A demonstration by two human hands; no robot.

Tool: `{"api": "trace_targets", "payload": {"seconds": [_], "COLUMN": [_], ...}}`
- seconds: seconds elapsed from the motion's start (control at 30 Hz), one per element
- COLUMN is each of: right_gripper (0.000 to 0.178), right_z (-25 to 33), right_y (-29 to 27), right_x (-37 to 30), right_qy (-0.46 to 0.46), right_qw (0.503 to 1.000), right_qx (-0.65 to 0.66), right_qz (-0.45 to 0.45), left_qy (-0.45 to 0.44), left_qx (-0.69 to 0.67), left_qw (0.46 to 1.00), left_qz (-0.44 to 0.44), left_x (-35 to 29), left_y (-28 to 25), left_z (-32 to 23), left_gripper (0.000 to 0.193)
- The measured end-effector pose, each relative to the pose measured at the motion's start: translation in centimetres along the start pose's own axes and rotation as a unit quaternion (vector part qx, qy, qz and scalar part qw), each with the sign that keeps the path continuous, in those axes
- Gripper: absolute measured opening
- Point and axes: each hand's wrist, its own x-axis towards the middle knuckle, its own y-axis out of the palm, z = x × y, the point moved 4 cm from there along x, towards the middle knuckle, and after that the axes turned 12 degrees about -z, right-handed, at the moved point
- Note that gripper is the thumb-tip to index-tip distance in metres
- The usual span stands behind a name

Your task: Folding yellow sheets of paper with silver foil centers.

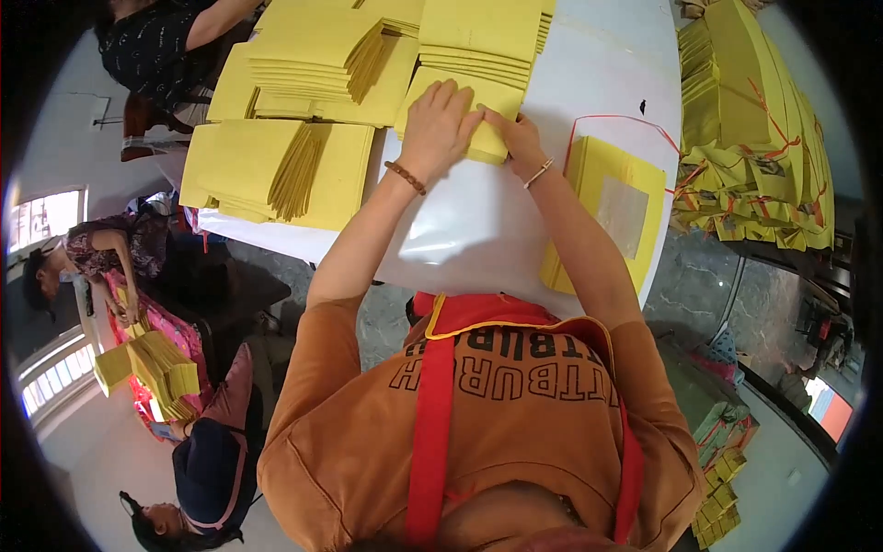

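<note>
A yellow paper envelope (495,96) lies at the near end of an overlapping row on the white table (460,230). My left hand (440,127) rests flat on it, fingers stretched out and slightly apart. At its right edge my right hand (517,145) is closed, thumb and fingers pinching the paper; the fingertips are partly hidden. The two hands almost meet at the thumbs. Beyond them, more yellow envelopes (478,28) overlap in a stepped row. Left of my hands stand fanned stacks of yellow envelopes (253,166).
Beside my right forearm lies a yellow stack with a clear window (621,216) and a red string (625,118). Tied yellow bundles (754,120) are piled past the table's right edge. One person (156,46) sits at far left; two others (110,267) handle yellow paper at left.
</note>
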Motion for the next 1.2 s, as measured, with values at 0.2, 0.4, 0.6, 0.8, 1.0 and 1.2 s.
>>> {"api": "trace_targets", "payload": {"seconds": [0.2, 0.4, 0.6, 0.8, 1.0, 1.2], "right_gripper": [0.047, 0.059, 0.067, 0.061, 0.066, 0.061], "right_z": [-0.2, -0.2, 1.6, -1.4, -0.4, 5.5], "right_y": [-0.1, -1.3, -1.4, -0.4, -0.7, -3.4], "right_x": [0.4, 1.5, -1.8, -4.6, -5.1, -9.7], "right_qy": [-0.004, -0.133, -0.389, -0.486, -0.44, -0.405], "right_qw": [1.0, 0.961, 0.794, 0.646, 0.673, 0.764], "right_qx": [0.015, -0.243, -0.45, -0.588, -0.595, -0.499], "right_qz": [0.0, 0.0, -0.123, -0.025, -0.006, 0.049], "left_qy": [0.053, 0.061, 0.056, 0.08, 0.086, 0.074], "left_qx": [0.057, 0.137, 0.149, 0.169, 0.173, 0.158], "left_qw": [0.996, 0.987, 0.984, 0.979, 0.976, 0.977], "left_qz": [0.042, 0.049, 0.083, 0.078, 0.095, 0.119], "left_x": [-0.7, -2.8, -2.7, -2.3, -3.2, -1.8], "left_y": [1.6, 3.9, 4.2, 4.9, 4.3, 4.0], "left_z": [0.5, 1.6, 2.1, 1.8, 1.2, 1.7], "left_gripper": [0.037, 0.051, 0.054, 0.053, 0.054, 0.049]}}
